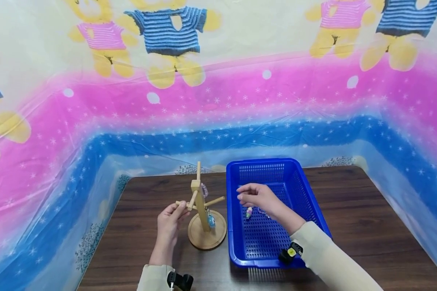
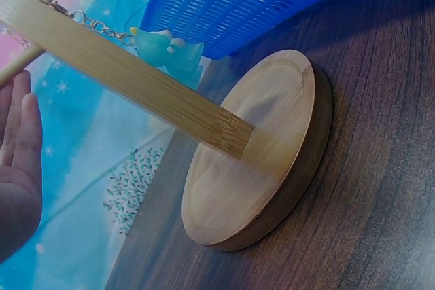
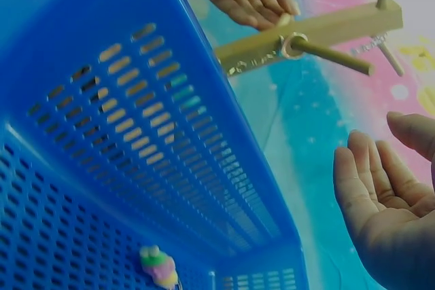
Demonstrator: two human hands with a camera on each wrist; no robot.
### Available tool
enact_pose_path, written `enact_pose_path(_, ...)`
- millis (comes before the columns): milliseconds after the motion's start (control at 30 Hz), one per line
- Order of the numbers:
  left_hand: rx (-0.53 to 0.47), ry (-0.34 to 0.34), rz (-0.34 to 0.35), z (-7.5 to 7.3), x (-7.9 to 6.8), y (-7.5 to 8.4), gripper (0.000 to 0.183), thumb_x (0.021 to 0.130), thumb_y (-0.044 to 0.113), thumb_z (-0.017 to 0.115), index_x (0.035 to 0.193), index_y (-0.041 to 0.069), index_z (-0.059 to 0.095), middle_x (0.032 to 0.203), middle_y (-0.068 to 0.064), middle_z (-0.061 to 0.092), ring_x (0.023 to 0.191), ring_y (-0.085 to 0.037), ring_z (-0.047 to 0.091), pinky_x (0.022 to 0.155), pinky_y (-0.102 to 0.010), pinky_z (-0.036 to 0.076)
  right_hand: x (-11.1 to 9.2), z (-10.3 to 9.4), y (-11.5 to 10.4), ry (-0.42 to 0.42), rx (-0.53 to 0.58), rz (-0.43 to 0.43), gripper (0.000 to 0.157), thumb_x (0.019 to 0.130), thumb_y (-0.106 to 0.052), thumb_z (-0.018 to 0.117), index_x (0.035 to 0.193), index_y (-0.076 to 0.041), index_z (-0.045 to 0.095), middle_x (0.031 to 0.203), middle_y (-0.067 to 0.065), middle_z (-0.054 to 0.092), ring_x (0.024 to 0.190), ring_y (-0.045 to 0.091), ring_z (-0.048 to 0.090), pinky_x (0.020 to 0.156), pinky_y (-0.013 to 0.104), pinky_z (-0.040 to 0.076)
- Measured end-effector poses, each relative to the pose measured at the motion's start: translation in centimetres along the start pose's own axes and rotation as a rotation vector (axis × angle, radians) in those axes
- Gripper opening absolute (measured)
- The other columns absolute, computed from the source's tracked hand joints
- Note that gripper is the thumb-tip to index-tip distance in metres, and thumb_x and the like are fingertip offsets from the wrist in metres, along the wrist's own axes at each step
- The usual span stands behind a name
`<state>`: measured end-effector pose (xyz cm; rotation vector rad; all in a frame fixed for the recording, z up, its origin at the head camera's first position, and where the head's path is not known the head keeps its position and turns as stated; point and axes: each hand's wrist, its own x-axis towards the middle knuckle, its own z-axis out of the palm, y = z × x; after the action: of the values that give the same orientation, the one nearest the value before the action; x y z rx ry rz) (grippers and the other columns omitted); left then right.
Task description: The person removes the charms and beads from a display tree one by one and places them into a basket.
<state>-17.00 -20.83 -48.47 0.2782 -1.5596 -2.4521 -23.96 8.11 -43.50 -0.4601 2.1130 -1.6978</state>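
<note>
A wooden stand [image 1: 203, 212] with several pegs and a round base [image 2: 251, 188] is upright on the table. My left hand [image 1: 169, 222] pinches one of its pegs on the left side. From a peg on the right hangs a teal figure keychain [image 2: 166, 52] by its metal chain, and a pale beaded loop [image 1: 204, 190] hangs higher up. My right hand [image 1: 260, 198] is over the blue basket [image 1: 231, 238], its fingers relaxed and slightly bent with nothing between them. On the basket floor lies a green, pink and yellow keychain [image 3: 158, 267].
Beside that keychain in the basket is a thin purple-pink strand [image 1: 264, 212], partly hidden by my right arm. The dark wooden table [image 1: 364, 226] extends around both sides. A bear-print cloth [image 1: 218, 101] hangs behind it and along the sides.
</note>
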Motion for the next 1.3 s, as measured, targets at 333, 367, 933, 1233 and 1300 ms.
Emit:
enact_pose_path(333, 0.004, -0.001, -0.008, 0.0, -0.1, 0.1, 0.035, 0.101, -0.001, 0.059, 0.077, 0.021, 0.073, 0.079, 0.011, 0.078, 0.074, 0.001, 0.074, 0.074, -0.015, 0.064, 0.8, 2.8, -0.6, -0.018, 0.023, 0.002, 0.04, 0.099, -0.015, 0.067, 0.132, 0.007, 0.06, 0.116, 0.023, 0.071, 0.096, 0.013, 0.072, 0.1, 0.047, 0.063)
enact_pose_path(367, 0.004, -0.003, -0.007, 0.0, -0.1, 0.1, 0.035, 0.101, -0.001, 0.059, 0.077, 0.021, 0.073, 0.079, 0.011, 0.078, 0.074, 0.001, 0.074, 0.074, -0.014, 0.064, 0.8, 3.0, -0.7, -0.02, 0.023, 0.004, 0.039, 0.099, -0.015, 0.067, 0.131, 0.006, 0.061, 0.115, 0.022, 0.071, 0.095, 0.012, 0.072, 0.099, 0.047, 0.063)
enact_pose_path(933, 0.001, 0.007, -0.001, 0.2, 0.0, 0.0, 0.036, 0.101, -0.002, 0.059, 0.076, 0.02, 0.072, 0.077, 0.011, 0.077, 0.073, 0.001, 0.074, 0.072, -0.014, 0.064, 1.0, 4.5, -1.5, -0.044, 0.046, -0.029, 0.033, 0.1, -0.015, 0.066, 0.125, 0.008, 0.064, 0.108, 0.023, 0.071, 0.087, 0.009, 0.07, 0.095, 0.046, 0.065)
enact_pose_path(1233, 0.004, 0.041, 0.024, 0.5, 0.0, 0.0, 0.037, 0.099, -0.004, 0.06, 0.069, 0.017, 0.065, 0.076, 0.011, 0.075, 0.069, 0.001, 0.071, 0.069, -0.015, 0.064, 1.0, 4.5, -1.4, -0.041, 0.071, -0.009, 0.033, 0.103, -0.017, 0.062, 0.123, 0.01, 0.064, 0.111, 0.03, 0.071, 0.085, 0.008, 0.07, 0.094, 0.042, 0.065)
enact_pose_path(1300, 0.012, 0.053, 0.019, 0.6, 0.0, 0.0, 0.037, 0.098, -0.004, 0.06, 0.069, 0.017, 0.065, 0.075, 0.011, 0.074, 0.069, 0.001, 0.07, 0.069, -0.015, 0.064, 1.0, 4.5, -1.3, -0.049, 0.071, -0.014, 0.033, 0.103, -0.016, 0.062, 0.122, 0.01, 0.064, 0.11, 0.029, 0.071, 0.083, 0.007, 0.069, 0.092, 0.04, 0.066)
